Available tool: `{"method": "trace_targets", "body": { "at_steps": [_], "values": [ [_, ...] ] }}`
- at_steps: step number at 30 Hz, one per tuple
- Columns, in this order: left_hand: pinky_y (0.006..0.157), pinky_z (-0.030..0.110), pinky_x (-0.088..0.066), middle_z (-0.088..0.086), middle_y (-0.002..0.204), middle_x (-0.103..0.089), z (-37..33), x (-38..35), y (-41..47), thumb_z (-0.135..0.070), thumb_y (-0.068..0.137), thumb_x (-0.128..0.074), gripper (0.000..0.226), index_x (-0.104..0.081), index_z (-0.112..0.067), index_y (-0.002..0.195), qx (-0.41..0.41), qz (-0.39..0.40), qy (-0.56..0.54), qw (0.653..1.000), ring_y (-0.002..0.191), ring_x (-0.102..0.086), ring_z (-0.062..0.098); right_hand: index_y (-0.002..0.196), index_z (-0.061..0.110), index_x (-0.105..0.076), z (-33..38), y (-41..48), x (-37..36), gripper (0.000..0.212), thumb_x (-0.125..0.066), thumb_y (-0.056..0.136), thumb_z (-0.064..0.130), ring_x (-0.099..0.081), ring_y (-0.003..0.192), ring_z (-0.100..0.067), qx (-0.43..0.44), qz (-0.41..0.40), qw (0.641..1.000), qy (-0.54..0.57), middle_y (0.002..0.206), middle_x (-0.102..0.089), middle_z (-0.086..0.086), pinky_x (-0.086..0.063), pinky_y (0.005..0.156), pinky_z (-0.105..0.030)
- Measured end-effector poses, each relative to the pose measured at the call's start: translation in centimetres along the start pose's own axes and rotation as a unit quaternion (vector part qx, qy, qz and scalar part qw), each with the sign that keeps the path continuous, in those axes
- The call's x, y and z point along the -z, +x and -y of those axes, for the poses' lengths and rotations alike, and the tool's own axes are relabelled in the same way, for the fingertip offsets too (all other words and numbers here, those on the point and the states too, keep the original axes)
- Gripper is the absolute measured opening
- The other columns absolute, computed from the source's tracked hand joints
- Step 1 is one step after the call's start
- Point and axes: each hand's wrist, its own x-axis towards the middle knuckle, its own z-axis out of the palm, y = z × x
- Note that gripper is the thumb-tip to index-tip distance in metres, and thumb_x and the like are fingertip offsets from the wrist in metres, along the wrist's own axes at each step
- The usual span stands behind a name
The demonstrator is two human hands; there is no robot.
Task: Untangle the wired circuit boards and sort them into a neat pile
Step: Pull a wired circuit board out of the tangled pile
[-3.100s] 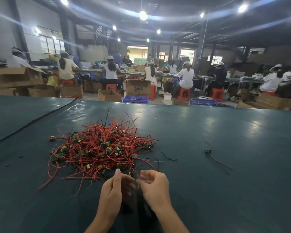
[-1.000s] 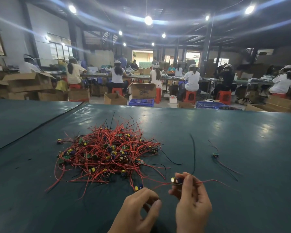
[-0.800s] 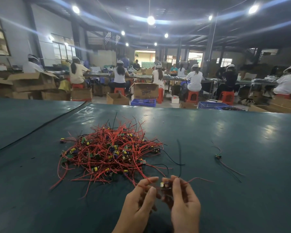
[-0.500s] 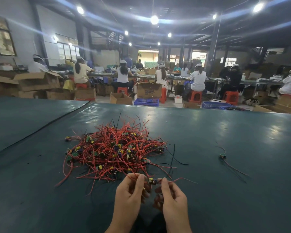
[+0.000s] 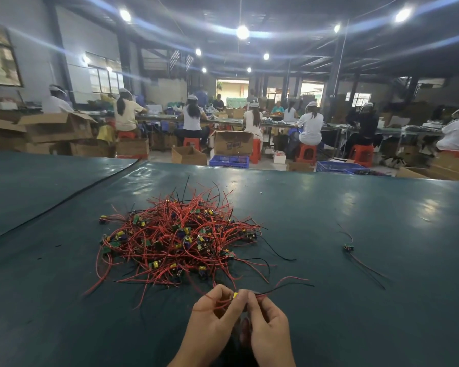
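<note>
**Observed.** My left hand (image 5: 212, 316) and right hand (image 5: 269, 327) meet over the near part of the table (image 5: 382, 308), just on the near side of the tangled heap (image 5: 180, 237). Between them sits one wired board (image 5: 235, 295), of which only a yellow component shows. The fingers (image 5: 223, 291) of both hands are curled and pinching the board or its leads; I cannot tell which. A red lead loops over the left hand. A red and a black lead trail off to the right from the right hand. Some red strands seem to run from the pinch back toward the heap, so I judge the board is not yet free.

**Recommended.** Hold the board body in one hand and slide the other along each lead to its free end, rather than pulling. A hard tug would likely drag the heap along and tighten the knots. Once the board is clear, straighten the leads and lay it beside the lone board (image 5: 349, 247) well off to the right, with the leads aligned alike.
</note>
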Motion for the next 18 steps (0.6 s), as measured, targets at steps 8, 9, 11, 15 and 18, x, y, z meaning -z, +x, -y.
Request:
{"method": "trace_targets", "body": {
  "at_steps": [8, 9, 11, 15, 18],
  "values": [
    [0.048, 0.023, -0.042, 0.009, 0.054, -0.058, -0.27, -0.07, 0.44, -0.029, 0.076, -0.071, 0.030, -0.064, -0.002, 0.064, 0.061, 0.003, -0.061, 0.996, 0.050, -0.053, 0.017, 0.078, 0.012, -0.074, 0.64, -0.72, -0.22, 0.026, -0.054, 0.096, 0.008, -0.066, 0.056, -0.005, -0.008, -0.003, 1.000, 0.008, 0.064, -0.073, -0.003, -0.050, 0.052, -0.015],
    [0.048, 0.023, -0.042, 0.010, 0.055, -0.059, -0.31, -0.02, 0.51, -0.031, 0.073, -0.072, 0.029, -0.065, -0.004, 0.064, 0.063, 0.006, -0.060, 0.996, 0.049, -0.053, 0.017, 0.075, 0.013, -0.075, 0.68, -0.79, -0.25, 0.027, -0.057, 0.094, 0.010, -0.063, 0.051, -0.004, -0.007, -0.009, 1.000, 0.000, 0.060, -0.071, -0.004, -0.049, 0.049, -0.015],
    [0.049, 0.025, -0.042, 0.011, 0.056, -0.061, -0.25, 0.05, 0.54, -0.036, 0.068, -0.073, 0.031, -0.067, -0.005, 0.064, 0.061, 0.014, -0.054, 0.997, 0.050, -0.054, 0.017, 0.068, 0.015, -0.076, 0.75, -0.93, -0.23, 0.028, -0.062, 0.091, 0.012, -0.057, 0.043, -0.001, -0.002, -0.025, 1.000, -0.004, 0.052, -0.067, -0.003, -0.045, 0.045, -0.014],
    [0.048, 0.021, -0.042, 0.006, 0.057, -0.065, -0.07, 0.08, 0.50, -0.042, 0.063, -0.075, 0.031, -0.070, -0.011, 0.064, 0.052, 0.008, -0.033, 0.998, 0.049, -0.055, 0.012, 0.060, 0.017, -0.077, 0.87, -0.85, -0.09, 0.029, -0.068, 0.087, 0.014, -0.052, 0.039, 0.000, 0.018, -0.060, 0.998, -0.016, 0.043, -0.060, 0.003, -0.041, 0.041, -0.013],
    [0.049, 0.021, -0.043, 0.005, 0.058, -0.067, -0.09, 0.05, 0.51, -0.046, 0.063, -0.074, 0.030, -0.072, -0.016, 0.063, 0.052, 0.008, -0.017, 0.998, 0.051, -0.056, 0.011, 0.058, 0.018, -0.076, 0.84, -0.73, -0.07, 0.032, -0.067, 0.088, 0.014, -0.050, 0.038, 0.000, 0.018, -0.059, 0.998, -0.023, 0.041, -0.055, 0.005, -0.041, 0.043, -0.016]
  ]
}}
